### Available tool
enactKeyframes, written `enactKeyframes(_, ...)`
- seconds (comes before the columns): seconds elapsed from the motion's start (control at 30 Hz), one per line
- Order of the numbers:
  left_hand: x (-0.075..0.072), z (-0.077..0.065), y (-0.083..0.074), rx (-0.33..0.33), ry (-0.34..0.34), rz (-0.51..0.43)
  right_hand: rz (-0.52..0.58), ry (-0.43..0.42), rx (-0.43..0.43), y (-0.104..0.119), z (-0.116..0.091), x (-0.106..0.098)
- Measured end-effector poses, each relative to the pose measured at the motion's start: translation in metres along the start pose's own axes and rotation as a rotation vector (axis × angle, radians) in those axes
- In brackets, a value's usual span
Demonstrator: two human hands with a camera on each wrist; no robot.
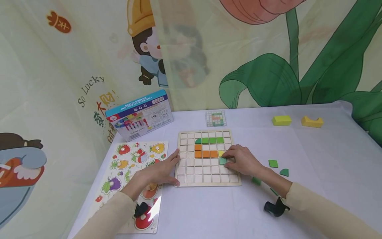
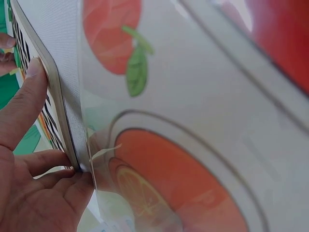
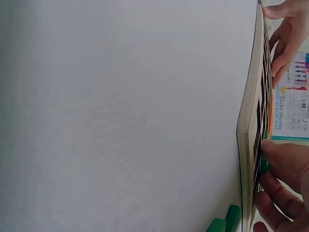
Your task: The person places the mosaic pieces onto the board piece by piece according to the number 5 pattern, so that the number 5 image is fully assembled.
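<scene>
A wooden grid board holds green tiles along an upper row and orange tiles below. My left hand touches the board's left edge, its thumb at the near left corner and its fingers extended farther up. Over the board's right side, my right hand pinches a teal tile between thumb and index finger; in the right wrist view this tile shows green at the board's surface. Just above it, a yellow tile is partly covered by the fingertips.
Several loose green tiles lie near my right forearm. A fruit puzzle board lies under my left forearm. Behind stand a cardboard box, a small pattern card, a lime block and a yellow notched block.
</scene>
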State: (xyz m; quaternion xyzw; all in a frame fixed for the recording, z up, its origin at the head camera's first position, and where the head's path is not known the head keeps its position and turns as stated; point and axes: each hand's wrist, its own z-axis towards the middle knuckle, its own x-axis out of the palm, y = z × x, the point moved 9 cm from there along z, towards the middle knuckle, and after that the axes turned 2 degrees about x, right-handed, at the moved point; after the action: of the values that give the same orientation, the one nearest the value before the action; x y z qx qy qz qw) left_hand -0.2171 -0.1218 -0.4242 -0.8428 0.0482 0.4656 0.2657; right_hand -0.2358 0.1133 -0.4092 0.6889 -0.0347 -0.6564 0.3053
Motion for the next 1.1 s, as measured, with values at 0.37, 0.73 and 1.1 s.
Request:
enactKeyframes(0.37,0.0,0.0,0.0,-0.005,0.004,-0.004,0.013,0.006,-0.004,-0.003,0.001,0.0)
enactKeyframes(0.73,0.0,0.001,0.0,-0.01,0.008,0.006,0.121,0.021,0.077,-0.044,-0.015,-0.032)
enactKeyframes(1.1,0.0,0.001,0.0,-0.018,0.006,0.009,0.06,0.041,0.088,-0.088,-0.052,-0.057)
